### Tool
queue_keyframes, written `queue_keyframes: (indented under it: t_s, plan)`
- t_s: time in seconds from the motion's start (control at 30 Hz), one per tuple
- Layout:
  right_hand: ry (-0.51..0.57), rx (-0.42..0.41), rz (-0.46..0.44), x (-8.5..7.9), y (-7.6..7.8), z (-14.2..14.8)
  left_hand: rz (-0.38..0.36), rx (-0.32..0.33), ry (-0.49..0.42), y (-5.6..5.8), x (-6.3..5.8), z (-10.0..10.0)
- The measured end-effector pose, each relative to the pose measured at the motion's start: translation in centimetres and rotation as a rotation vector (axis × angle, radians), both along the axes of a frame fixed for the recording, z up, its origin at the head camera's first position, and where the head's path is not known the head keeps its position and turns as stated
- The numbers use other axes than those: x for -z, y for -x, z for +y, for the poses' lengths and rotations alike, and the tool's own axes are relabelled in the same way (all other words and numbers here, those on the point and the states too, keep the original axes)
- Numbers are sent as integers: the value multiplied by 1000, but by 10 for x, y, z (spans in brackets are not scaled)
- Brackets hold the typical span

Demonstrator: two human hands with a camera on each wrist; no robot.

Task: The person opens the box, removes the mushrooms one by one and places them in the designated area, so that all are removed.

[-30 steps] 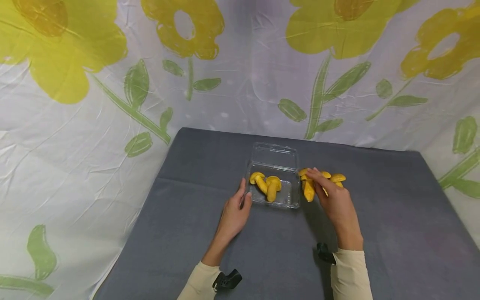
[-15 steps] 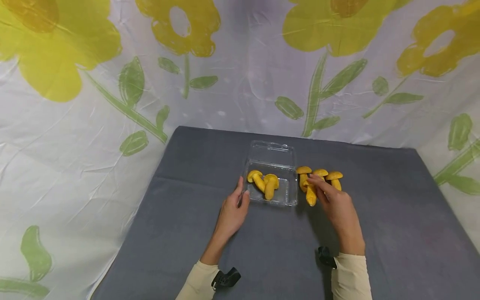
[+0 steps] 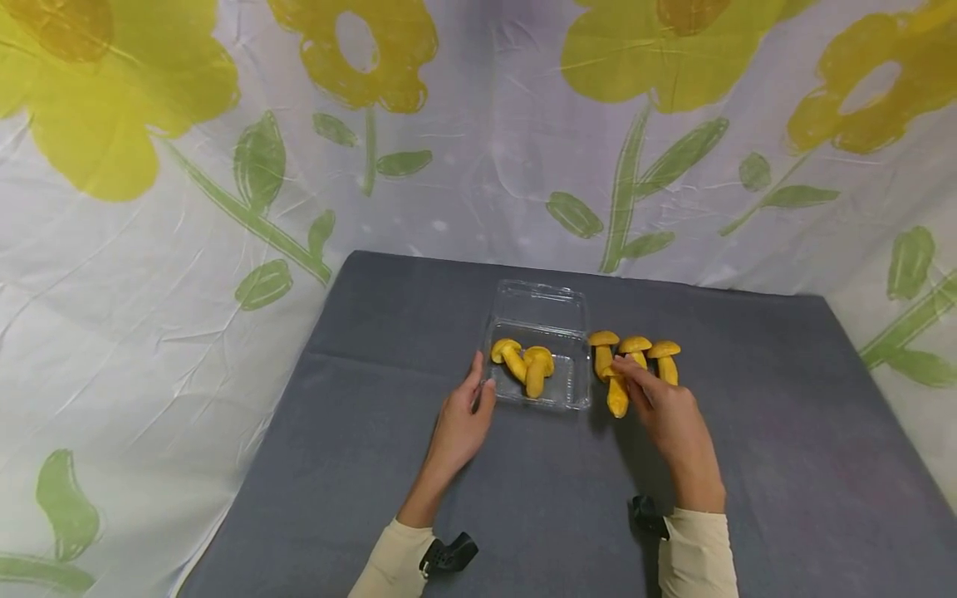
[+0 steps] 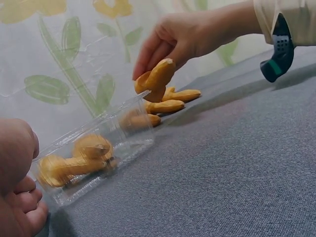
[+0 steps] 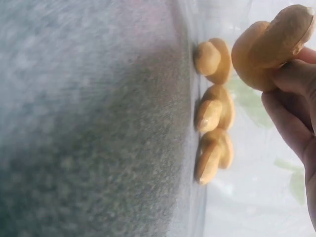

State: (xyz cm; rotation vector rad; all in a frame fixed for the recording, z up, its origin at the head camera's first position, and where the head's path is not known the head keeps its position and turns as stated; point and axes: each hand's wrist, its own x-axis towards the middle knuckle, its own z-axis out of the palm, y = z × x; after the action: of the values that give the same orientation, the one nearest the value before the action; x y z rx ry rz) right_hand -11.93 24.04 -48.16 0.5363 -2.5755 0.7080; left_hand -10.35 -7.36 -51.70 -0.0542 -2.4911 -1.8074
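A clear plastic clamshell container (image 3: 576, 390) lies with its lid folded back, holding two yellow mushrooms (image 3: 535, 378). My left hand (image 3: 461, 423) grips the container's left edge near the front corner; in the left wrist view its thumb is at the rim, with curled fingers below. Just right of the container, my right hand (image 3: 676, 423) pinches a yellow mushroom (image 5: 281, 39) by thumb and fingertips, raised above the cloth, stem toward me. Behind it, three more mushrooms (image 3: 663, 353) lie in a row; the right hand partly hides them in the head view.
A dark grey cloth (image 3: 404, 332) covers the table. At its back and sides hangs a white curtain (image 3: 478, 166) printed with yellow flowers. The container's raised lid (image 3: 542, 306) leans toward the back. Black straps (image 3: 449, 555) sit on both wrists.
The right hand has lifted one mushroom from the group and drawn it slightly toward me, uncovering the three behind. The left hand stays at the container. The head view has shifted slightly.
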Motion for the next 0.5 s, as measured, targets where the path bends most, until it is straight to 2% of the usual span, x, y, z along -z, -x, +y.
queue_keyframes:
  t_s: [0.5]
  plan:
    - [-42,-37,-93,5,-2,0,8,21,-19,-1,-2,-1]
